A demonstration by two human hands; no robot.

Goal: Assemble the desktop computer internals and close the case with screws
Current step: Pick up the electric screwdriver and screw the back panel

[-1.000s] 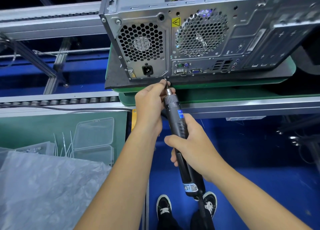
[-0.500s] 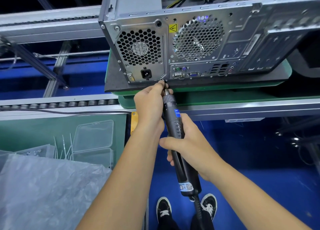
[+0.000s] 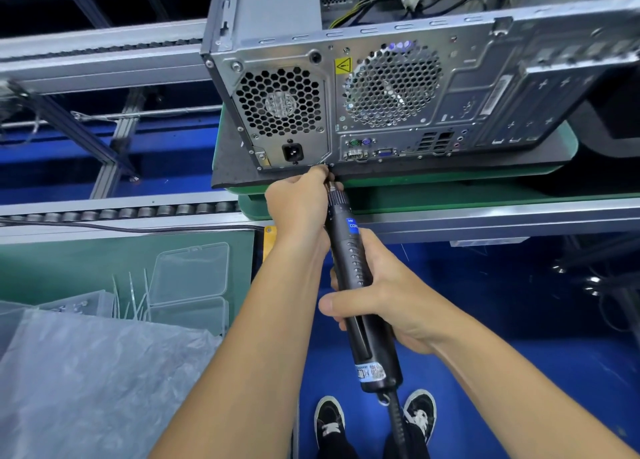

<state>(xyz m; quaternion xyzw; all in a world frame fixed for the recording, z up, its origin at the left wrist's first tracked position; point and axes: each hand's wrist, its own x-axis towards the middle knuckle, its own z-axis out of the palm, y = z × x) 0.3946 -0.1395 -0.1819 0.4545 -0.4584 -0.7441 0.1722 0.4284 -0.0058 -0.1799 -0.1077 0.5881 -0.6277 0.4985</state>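
- The right hand [image 3: 384,296] gripped the electric screwdriver [image 3: 360,296], its tip at the computer case's [image 3: 398,88] bottom rear edge.
- The left hand [image 3: 298,202] pinched the bit.

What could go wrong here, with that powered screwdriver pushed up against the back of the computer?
The left hand pinches right at the tip of the electric screwdriver, so a slipping bit might nick the fingers. The tool meets the computer case at a slant, so the screw could go in crooked. The right hand alone steadies the body.
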